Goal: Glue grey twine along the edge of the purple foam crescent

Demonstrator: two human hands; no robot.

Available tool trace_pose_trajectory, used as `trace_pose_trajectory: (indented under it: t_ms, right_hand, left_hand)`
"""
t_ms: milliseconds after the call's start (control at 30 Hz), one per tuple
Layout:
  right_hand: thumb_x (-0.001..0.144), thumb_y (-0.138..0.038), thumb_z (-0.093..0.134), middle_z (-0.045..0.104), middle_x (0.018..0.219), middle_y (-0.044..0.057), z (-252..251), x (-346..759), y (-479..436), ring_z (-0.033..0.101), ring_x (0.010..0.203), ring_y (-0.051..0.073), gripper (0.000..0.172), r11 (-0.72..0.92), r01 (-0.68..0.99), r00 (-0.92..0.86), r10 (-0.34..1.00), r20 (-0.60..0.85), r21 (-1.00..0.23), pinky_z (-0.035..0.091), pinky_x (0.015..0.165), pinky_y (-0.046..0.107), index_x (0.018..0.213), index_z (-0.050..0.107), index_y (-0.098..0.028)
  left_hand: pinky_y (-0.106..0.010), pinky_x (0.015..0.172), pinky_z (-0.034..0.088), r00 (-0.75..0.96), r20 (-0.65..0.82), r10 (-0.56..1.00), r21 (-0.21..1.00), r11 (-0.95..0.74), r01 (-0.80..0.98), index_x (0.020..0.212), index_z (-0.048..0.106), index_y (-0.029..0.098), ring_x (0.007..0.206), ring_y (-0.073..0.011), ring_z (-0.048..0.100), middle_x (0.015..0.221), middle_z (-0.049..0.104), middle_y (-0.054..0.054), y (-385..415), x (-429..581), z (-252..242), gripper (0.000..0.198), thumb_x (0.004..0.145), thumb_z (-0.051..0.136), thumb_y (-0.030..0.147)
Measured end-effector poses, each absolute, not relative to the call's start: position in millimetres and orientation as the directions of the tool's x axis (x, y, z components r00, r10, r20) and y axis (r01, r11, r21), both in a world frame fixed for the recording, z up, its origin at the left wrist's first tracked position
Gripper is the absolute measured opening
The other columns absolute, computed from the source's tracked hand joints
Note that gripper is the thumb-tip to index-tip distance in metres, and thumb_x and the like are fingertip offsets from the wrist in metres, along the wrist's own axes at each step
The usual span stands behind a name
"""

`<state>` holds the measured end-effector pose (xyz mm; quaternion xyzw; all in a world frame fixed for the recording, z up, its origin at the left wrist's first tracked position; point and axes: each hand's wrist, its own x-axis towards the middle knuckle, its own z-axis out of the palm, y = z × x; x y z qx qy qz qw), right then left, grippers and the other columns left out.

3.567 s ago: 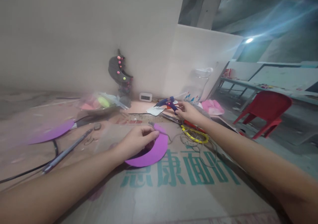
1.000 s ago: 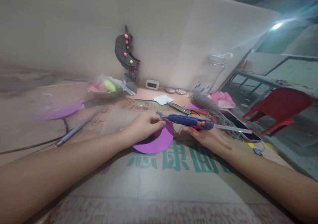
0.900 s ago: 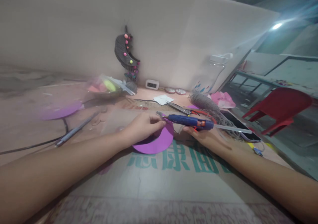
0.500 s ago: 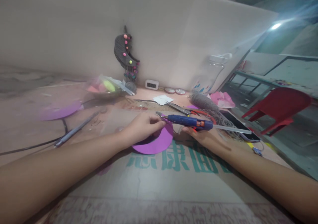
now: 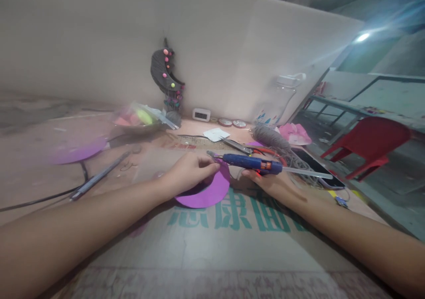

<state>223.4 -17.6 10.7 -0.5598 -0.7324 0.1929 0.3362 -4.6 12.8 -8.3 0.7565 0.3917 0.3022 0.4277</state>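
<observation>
My left hand (image 5: 187,173) rests on a purple crescent-shaped foam piece (image 5: 209,190) lying on a sheet of cardboard (image 5: 232,241), its fingers pinched at the piece's upper edge. My right hand (image 5: 265,182) grips a blue hot glue gun (image 5: 252,162) held level, with a red light glowing on it and a clear glue stick poking out behind. The gun's nozzle points left and meets the foam's edge right beside my left fingertips.
A grey crescent ornament with coloured pom-poms (image 5: 164,71) leans on the wall. Around it lie a bag of pom-poms (image 5: 137,117), grey yarn (image 5: 268,135), scissors (image 5: 239,146), a purple foam disc (image 5: 78,151), a small clock (image 5: 202,114), and a plastic jar (image 5: 279,100). A red chair (image 5: 368,146) stands right.
Over 3.6 s my right hand took the glue gun from the back of the table and brought it to the foam. In the last second both hands barely moved.
</observation>
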Motion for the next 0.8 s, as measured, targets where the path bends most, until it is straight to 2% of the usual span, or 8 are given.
trace_pose_trajectory:
  t_ms: [333, 533, 800]
  right_hand:
    - [0.070, -0.044, 0.068, 0.056, 0.061, 0.000, 14.8, 221.0, -19.3, 0.052, 0.060, 0.019, 0.027, 0.284, 0.668, -0.143, 0.956, 0.256, -0.687, 0.044, 0.053, 0.029, 0.065, 0.052, -0.022]
    - [0.072, -0.045, 0.064, 0.057, 0.060, -0.001, 12.6, 223.2, -18.0, 0.055, 0.059, 0.020, 0.025, 0.317, 0.694, -0.148, 0.941, 0.303, -0.647, 0.046, 0.053, 0.031, 0.066, 0.053, -0.023]
    - [0.071, -0.046, 0.064, 0.058, 0.063, 0.001, 14.0, 221.8, -17.7, 0.055, 0.062, 0.021, 0.026, 0.282, 0.712, -0.104, 0.948, 0.300, -0.643, 0.047, 0.056, 0.033, 0.067, 0.054, -0.022]
  left_hand:
    - [-0.022, 0.051, 0.035, 0.509, 0.120, 0.852, 0.878, -0.330, 0.346, 0.064, 0.057, 0.017, 0.053, -0.0113, 0.050, 0.056, 0.058, 0.001, 13.9, -4.9, -10.9, 0.035, 0.085, 0.049, 0.043]
    - [-0.023, 0.052, 0.036, 0.502, 0.124, 0.856, 0.878, -0.330, 0.347, 0.063, 0.057, 0.017, 0.053, -0.0113, 0.050, 0.056, 0.058, 0.002, 13.2, -4.7, -9.7, 0.034, 0.084, 0.050, 0.042]
    - [-0.023, 0.052, 0.035, 0.503, 0.123, 0.856, 0.861, -0.343, 0.375, 0.063, 0.059, 0.017, 0.053, -0.0114, 0.050, 0.057, 0.058, 0.001, 13.0, -5.0, -9.2, 0.036, 0.085, 0.049, 0.044]
